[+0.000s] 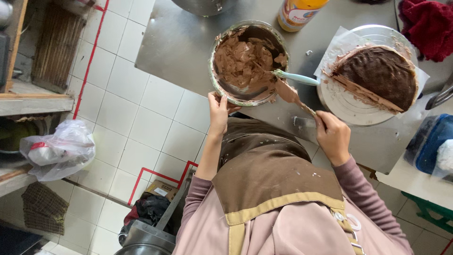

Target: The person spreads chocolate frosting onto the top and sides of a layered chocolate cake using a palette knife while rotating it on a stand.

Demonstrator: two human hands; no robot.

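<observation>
View from above of a person at a steel tabletop (179,52). The left hand (218,111) grips the near rim of a glass mixing bowl (248,61), fingers curled over the edge; the bowl stands near the tabletop's front edge and is partly filled with brown chocolate cream, smeared up its inner wall. The right hand (333,135) is closed around the handle of an offset palette knife (292,97). The blade is coated with brown cream; its long axis runs diagonally, from the hand up and to the left, the tip pointing toward the bowl rim. A pale blue-handled spatula (296,78) rests with its head in the bowl and its handle projecting to the right over the rim, just above the knife blade. To the right, a chocolate cake (380,78), dark on top with lighter cream along one cut side, sits on paper on a round metal turntable (344,106). An orange bottle (297,13) stands behind the bowl and a red cloth (427,26) lies at the far right corner.
</observation>
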